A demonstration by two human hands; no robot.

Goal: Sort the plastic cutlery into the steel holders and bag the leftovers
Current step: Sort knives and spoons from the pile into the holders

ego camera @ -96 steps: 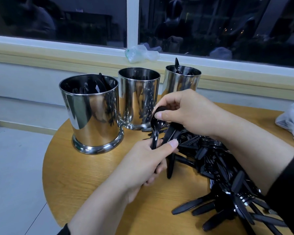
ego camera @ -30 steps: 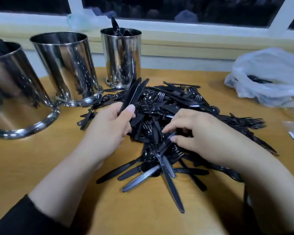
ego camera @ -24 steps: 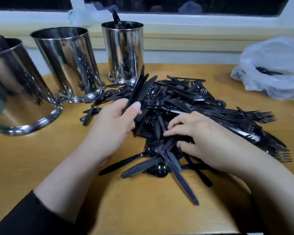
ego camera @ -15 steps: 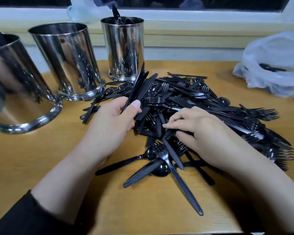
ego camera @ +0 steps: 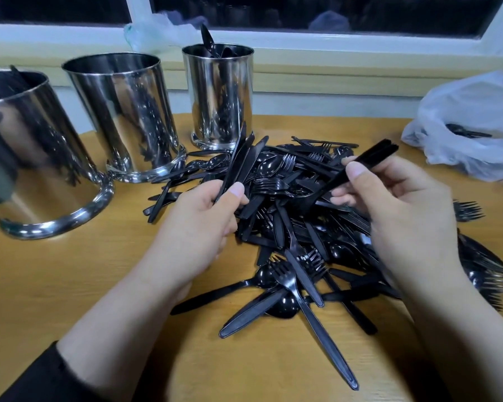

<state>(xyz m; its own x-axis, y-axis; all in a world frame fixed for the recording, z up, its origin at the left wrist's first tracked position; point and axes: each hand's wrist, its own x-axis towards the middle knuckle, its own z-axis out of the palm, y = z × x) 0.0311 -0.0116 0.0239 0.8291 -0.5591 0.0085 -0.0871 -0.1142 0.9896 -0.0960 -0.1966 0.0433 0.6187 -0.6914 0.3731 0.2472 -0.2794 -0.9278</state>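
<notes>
- Our left hand grips a bundle of knives; our right hand pinches one piece above the pile on the desk.
- Loose fingers could spill that bundle back, or the piece may land in the wrong holder.

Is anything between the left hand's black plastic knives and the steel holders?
Nothing visible. The left hand holds the black plastic knives above the pile, with open air toward the three steel holders.

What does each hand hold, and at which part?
Left hand grips a bundle of knives at their lower ends; right hand pinches one black utensil mid-length.
</notes>
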